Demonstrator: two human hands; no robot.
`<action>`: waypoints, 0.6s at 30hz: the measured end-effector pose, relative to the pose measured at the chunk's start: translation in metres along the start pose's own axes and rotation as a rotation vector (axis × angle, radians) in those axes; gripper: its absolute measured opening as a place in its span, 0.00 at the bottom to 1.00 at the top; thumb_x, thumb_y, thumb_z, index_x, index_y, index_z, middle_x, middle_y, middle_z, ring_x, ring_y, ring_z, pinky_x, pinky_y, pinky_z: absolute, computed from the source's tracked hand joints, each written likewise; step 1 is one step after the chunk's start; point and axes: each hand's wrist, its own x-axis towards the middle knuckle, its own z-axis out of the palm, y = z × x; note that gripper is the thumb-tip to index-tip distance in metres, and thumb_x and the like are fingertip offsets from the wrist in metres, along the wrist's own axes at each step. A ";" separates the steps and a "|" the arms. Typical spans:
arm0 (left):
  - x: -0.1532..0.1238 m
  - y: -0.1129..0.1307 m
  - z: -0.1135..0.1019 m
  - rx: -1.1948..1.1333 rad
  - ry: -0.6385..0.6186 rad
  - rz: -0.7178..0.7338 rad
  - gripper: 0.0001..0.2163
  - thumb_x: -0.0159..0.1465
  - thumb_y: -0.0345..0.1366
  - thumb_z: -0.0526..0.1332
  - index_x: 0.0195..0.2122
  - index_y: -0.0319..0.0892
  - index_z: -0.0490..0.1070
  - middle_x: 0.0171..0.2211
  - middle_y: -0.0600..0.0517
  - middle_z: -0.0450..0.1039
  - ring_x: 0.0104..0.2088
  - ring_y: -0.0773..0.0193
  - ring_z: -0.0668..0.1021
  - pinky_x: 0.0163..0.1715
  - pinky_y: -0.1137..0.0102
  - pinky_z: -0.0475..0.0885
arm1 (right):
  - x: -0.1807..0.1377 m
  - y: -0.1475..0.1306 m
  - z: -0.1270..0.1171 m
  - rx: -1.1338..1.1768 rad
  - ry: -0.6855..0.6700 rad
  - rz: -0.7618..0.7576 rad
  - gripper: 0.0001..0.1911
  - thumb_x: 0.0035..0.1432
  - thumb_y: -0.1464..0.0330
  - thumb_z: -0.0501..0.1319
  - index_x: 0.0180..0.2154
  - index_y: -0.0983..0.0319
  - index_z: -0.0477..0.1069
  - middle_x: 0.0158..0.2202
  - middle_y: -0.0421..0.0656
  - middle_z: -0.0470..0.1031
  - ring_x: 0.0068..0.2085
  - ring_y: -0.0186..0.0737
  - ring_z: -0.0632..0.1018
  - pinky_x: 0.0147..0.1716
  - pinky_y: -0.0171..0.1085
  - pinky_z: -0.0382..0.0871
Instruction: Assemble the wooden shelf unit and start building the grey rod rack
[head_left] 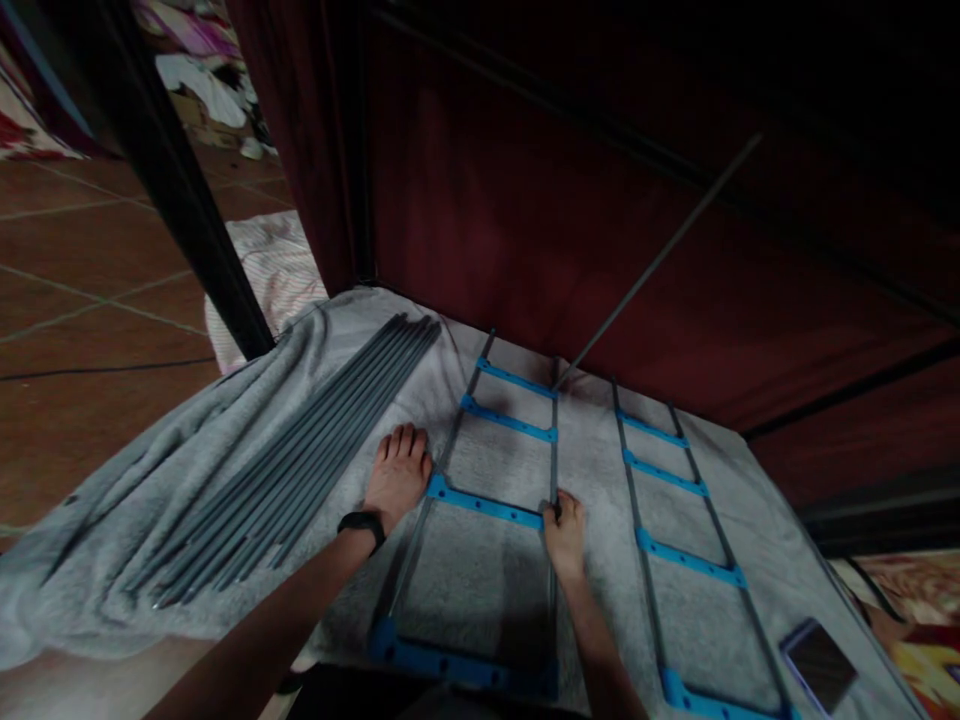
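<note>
My left hand (pixel 401 470), with a black band on its wrist, lies open on the grey blanket, palm down. It is just left of a ladder-like frame of grey rods and blue crossbars. My right hand (pixel 564 530) closes on the right end of this frame's middle blue crossbar (pixel 487 505), where it meets the right grey rod (pixel 553 465). Farther up the frame are two more blue crossbars (pixel 510 418). The nearest blue crossbar (pixel 457 660) lies close to my body. From the frame's far right corner a single grey rod (pixel 660 255) slants up to the right.
A second ladder-like frame (pixel 690 560) lies to the right, with a phone (pixel 817 665) beside it. Several loose grey rods (pixel 300 460) lie together at left. Behind hangs a dark red curtain (pixel 510 200). A black post (pixel 187 190) rises at the blanket's left edge.
</note>
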 end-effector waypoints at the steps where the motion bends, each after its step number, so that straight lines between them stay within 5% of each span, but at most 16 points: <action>1: 0.000 0.000 0.001 0.000 0.006 0.005 0.23 0.73 0.37 0.50 0.64 0.30 0.71 0.66 0.29 0.69 0.69 0.38 0.69 0.68 0.48 0.61 | -0.008 0.001 0.001 -0.044 0.012 -0.010 0.19 0.60 0.59 0.58 0.47 0.62 0.77 0.52 0.56 0.77 0.58 0.57 0.75 0.62 0.51 0.68; 11: 0.002 -0.005 -0.008 -0.229 0.006 0.020 0.18 0.74 0.35 0.50 0.53 0.39 0.79 0.58 0.38 0.77 0.58 0.50 0.77 0.62 0.56 0.70 | -0.016 -0.011 -0.010 -0.056 -0.062 0.044 0.22 0.65 0.59 0.53 0.50 0.65 0.78 0.52 0.58 0.79 0.55 0.56 0.80 0.56 0.45 0.72; 15: 0.000 0.019 -0.015 -0.324 -0.127 -0.079 0.17 0.73 0.34 0.50 0.48 0.40 0.80 0.45 0.40 0.81 0.48 0.53 0.81 0.55 0.59 0.74 | -0.008 -0.014 -0.014 -0.040 -0.108 0.086 0.22 0.63 0.60 0.54 0.49 0.64 0.79 0.51 0.57 0.81 0.53 0.54 0.83 0.53 0.44 0.73; 18: -0.001 0.044 -0.018 -0.291 -0.241 -0.228 0.15 0.71 0.35 0.55 0.50 0.35 0.78 0.48 0.35 0.79 0.50 0.49 0.80 0.53 0.59 0.74 | -0.006 -0.014 -0.015 -0.012 -0.119 0.099 0.21 0.61 0.61 0.55 0.48 0.64 0.80 0.51 0.56 0.82 0.53 0.53 0.83 0.52 0.42 0.74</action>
